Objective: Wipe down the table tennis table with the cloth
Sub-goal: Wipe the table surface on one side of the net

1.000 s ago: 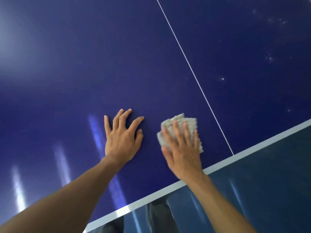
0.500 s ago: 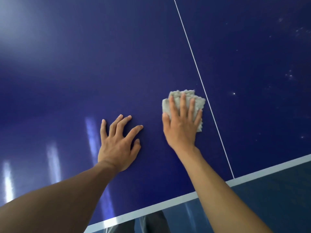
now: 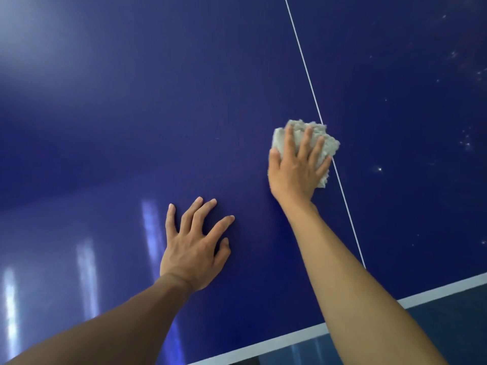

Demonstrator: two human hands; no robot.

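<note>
I see two grips and one cloth (image 3: 330, 143). My left grip (image 3: 193, 255) lies flat on the blue table (image 3: 131, 127), fingers spread, holding nothing. My right grip (image 3: 296, 172) presses the grey cloth down with straight fingers, touching one white line (image 3: 307, 72). Little white specks (image 3: 466, 143) sit farther right.

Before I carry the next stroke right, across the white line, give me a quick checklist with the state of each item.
1. Cloth under control: ok. The right hand presses the cloth down with spread, straight fingers.
2. Cloth position: ok. Its right edge overlaps the white line.
3. Left hand out of the stroke's way: ok. The left hand lies flat on the table, left of the cloth and apart from it.
4. Area right of the line clean: not ok. Pale specks are scattered there.
5. Cloth's wiping face clean: cannot tell. It is hidden underneath.
</note>
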